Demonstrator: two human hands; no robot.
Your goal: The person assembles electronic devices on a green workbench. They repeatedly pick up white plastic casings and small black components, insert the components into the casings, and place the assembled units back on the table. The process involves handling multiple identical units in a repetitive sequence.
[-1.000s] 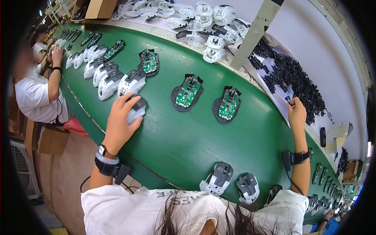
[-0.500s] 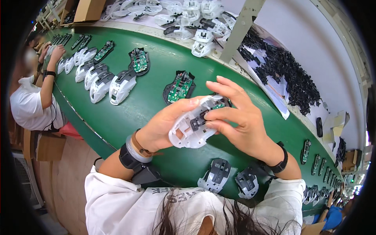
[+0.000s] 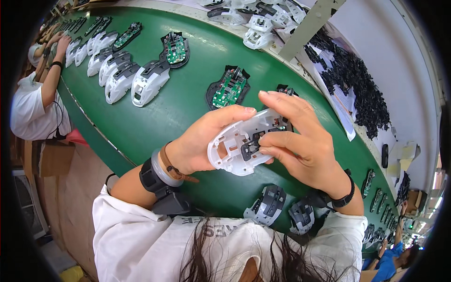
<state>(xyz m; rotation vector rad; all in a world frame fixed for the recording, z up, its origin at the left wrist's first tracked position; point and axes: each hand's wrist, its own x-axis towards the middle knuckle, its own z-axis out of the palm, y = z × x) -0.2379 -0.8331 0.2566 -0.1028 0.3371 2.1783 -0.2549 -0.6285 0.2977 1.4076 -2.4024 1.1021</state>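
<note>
My left hand [image 3: 199, 141] is closed around the rim of a white computer mouse shell [image 3: 240, 168], its hollow inside facing up. Over the shell's other end, my right hand [image 3: 307, 145] has thumb and index finger pinched on a small black plastic part [image 3: 250, 149] lying inside. The fingertips hide some of that part. Just beyond my hands, a black mouse base with a green circuit board [image 3: 229, 91] rests on the table, and another dark base [image 3: 285, 89] is partly covered by my right hand. Near my body sit two grey-and-white mouse shells [image 3: 267, 205].
Several mouse shells [image 3: 151, 81] line the green table [image 3: 181, 124] on the left, near more circuit-board bases [image 3: 175, 50]. A metal post [image 3: 311, 29] rises at the far edge, beside a heap of black parts [image 3: 359, 89]. Co-workers sit at left [image 3: 35, 113] and far right [image 3: 392, 257].
My view has shifted, so the table things sit differently in the picture. The shell has tipped slightly, showing more of its inside. My right fingers stay on the black part.
</note>
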